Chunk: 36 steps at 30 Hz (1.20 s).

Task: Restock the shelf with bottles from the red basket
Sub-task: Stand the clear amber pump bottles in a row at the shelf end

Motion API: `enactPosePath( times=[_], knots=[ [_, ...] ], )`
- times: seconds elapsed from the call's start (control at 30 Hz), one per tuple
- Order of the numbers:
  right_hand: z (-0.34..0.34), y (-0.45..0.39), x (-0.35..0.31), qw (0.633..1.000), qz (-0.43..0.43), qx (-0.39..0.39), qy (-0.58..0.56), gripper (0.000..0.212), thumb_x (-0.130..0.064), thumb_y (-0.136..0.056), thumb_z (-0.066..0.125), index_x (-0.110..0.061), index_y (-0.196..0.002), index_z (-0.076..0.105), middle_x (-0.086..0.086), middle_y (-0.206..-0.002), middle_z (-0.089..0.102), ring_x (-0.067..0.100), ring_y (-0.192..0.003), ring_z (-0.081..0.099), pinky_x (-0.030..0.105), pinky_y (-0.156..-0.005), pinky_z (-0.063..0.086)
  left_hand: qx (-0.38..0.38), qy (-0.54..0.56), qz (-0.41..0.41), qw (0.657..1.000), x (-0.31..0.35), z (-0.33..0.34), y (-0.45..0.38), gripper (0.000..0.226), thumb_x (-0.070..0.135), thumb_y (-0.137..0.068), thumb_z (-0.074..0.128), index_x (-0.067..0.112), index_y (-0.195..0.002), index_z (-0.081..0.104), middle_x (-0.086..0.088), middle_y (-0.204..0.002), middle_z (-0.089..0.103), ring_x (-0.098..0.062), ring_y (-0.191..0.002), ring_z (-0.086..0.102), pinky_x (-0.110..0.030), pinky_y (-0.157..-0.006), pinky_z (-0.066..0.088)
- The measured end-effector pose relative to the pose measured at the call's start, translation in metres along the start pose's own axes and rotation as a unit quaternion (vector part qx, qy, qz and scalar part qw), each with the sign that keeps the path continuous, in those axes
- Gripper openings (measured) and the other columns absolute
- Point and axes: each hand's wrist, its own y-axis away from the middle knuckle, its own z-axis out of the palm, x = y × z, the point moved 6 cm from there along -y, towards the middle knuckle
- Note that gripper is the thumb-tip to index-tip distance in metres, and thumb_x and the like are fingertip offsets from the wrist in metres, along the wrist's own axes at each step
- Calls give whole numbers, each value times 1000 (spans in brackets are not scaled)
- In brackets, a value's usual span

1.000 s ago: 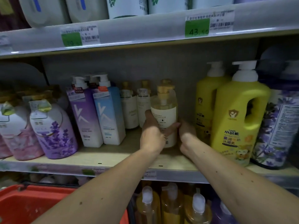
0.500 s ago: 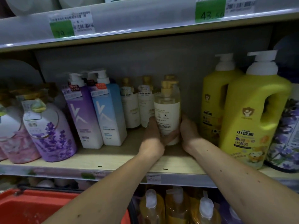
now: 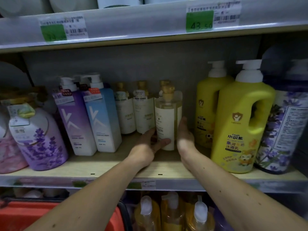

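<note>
Shelf tag (image 3: 199, 21) reads 43.5; yellow jug (image 3: 240, 130) says Cooti.

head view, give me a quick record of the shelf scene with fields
setting: store shelf with price tags on the rail above
bottle in hand: clear gold-pump bottle, upright on the shelf board
left hand: fingers on the bottle's left side, thumb across its lower front
right hand: open, palm toward the bottle's right side; contact unclear
left neighbours: two matching gold-cap bottles, then blue bottle and purple bottle
right neighbours: yellow handled jugs
red basket: lower left, contents not visible
</note>
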Motion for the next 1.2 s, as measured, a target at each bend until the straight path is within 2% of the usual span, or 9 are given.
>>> enactPosePath(
  times=[0.13,0.27,0.37,0.47,0.57,0.73,0.93,1.03,1.2],
  knots=[
    [-3,-4,-1,1000,4,-4,-29,69,-65,-102,30,-16,-145,53,12,-142,60,32,-123,60,40,-100,49,69,-36,48,996,15,9,11,80,43,-90,75,29,-155,31,0,-151,48,-19,-134,51,-34,-107,47],
    [-4,-7,-1,996,8,-13,-83,58,-58,-106,32,-16,-132,63,11,-127,69,17,-87,64,28,-68,49,153,-71,27,985,29,17,10,77,41,-89,76,17,-150,36,-10,-139,55,-31,-128,56,-41,-103,52],
    [-5,-3,4,996,0,-15,-85,58,-58,-105,34,-16,-136,59,12,-130,67,19,-92,65,35,-86,52,137,-18,22,990,27,15,3,77,46,-86,78,28,-150,40,-6,-149,40,-27,-132,51,-39,-109,47],
    [-16,2,3,999,-45,20,19,64,-64,-103,29,-26,-153,41,8,-152,50,31,-132,52,41,-113,37,50,-2,27,998,24,9,-8,69,50,-86,76,30,-146,49,-2,-148,48,-22,-130,54,-39,-110,46],
    [-24,11,-5,982,-131,54,128,60,-63,-103,26,-30,-153,31,7,-155,44,33,-136,48,37,-107,37,6,-18,31,999,24,9,-14,64,49,-94,67,29,-151,46,2,-151,53,-17,-134,54,-39,-113,44],
    [-25,22,-8,945,-200,97,238,56,-54,-105,33,-20,-150,36,12,-150,47,35,-132,50,42,-106,44,-21,-33,51,998,27,24,-11,73,49,-95,66,36,-158,30,-4,-160,28,-22,-142,45,-32,-119,34],
    [-25,30,-9,928,-225,162,251,61,-51,-98,54,-9,-141,42,17,-143,51,37,-133,47,49,-108,42,54,-34,55,996,37,23,-23,59,41,-90,76,20,-138,51,-5,-133,64,-23,-121,63,-37,-104,53],
    [-25,35,-6,921,-205,205,261,61,-47,-97,60,-7,-138,40,19,-145,42,40,-136,40,50,-109,40,42,-19,54,997,33,27,-25,47,43,-91,74,22,-125,50,-4,-123,68,-22,-111,67,-39,-96,56],
    [-23,34,-6,918,-189,230,264,49,-29,-101,58,-8,-142,41,19,-149,35,42,-139,35,50,-110,39,64,-22,98,993,34,32,-29,49,40,-91,74,23,-135,58,-2,-128,63,-16,-113,62,-23,-93,46]
  ],
)
